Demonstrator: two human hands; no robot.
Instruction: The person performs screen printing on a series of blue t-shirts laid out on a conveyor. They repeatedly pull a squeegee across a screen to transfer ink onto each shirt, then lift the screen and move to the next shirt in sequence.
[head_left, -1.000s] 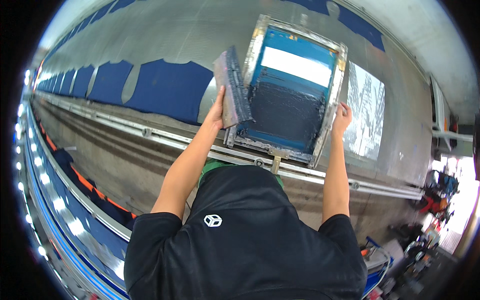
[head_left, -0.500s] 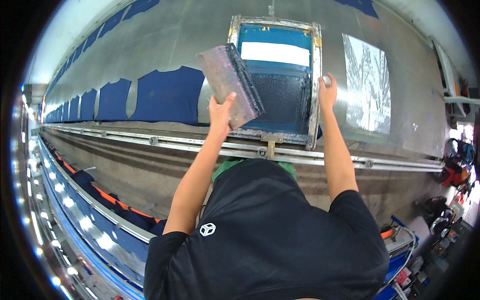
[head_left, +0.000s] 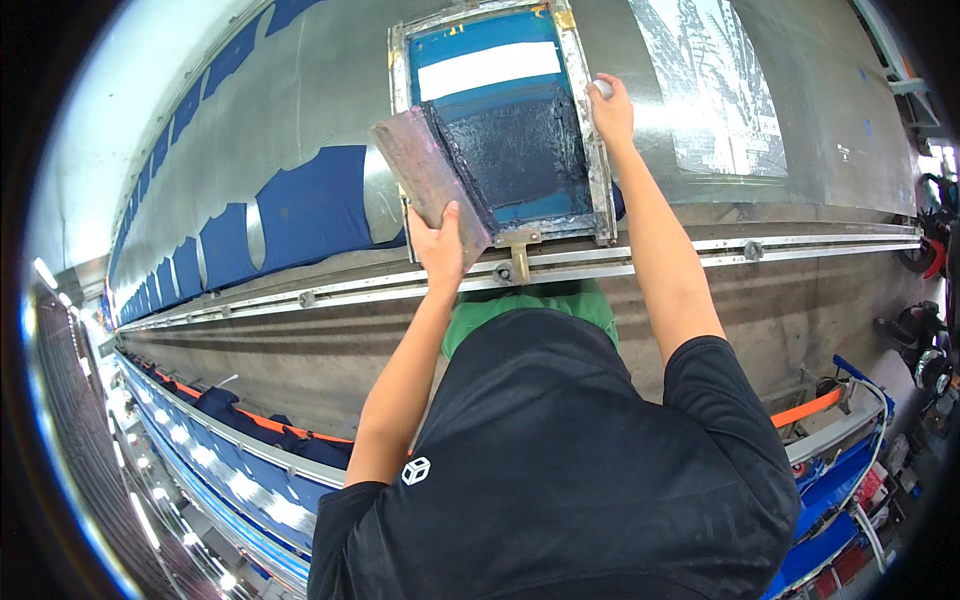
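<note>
My left hand point(head_left: 440, 240) grips a wide, flat squeegee point(head_left: 420, 175) by its near end, thumb on top. It is tilted over the left side of a screen-printing frame point(head_left: 598, 190), its dark, ink-coated edge facing the mesh. Dark wet ink point(head_left: 520, 145) covers the near part of the blue mesh, and a white strip point(head_left: 490, 68) crosses the far part. My right hand point(head_left: 615, 110) is closed on a pale round knob point(head_left: 601, 89) at the frame's right side. Whether the squeegee touches the mesh I cannot tell.
Navy cloth pieces point(head_left: 315, 205) lie in a row leftward along the metal table point(head_left: 290, 120). A white printed sheet point(head_left: 715, 90) is right of the frame. A metal rail point(head_left: 800, 247) runs along the near edge, with a bracket point(head_left: 519, 255) at the frame. Another table point(head_left: 230, 475) stands behind me, left.
The whole view has shifted and turned, so the frame sits higher and further left in it. The squeegee stays in my left hand near the frame's left side; my right hand keeps its hold.
</note>
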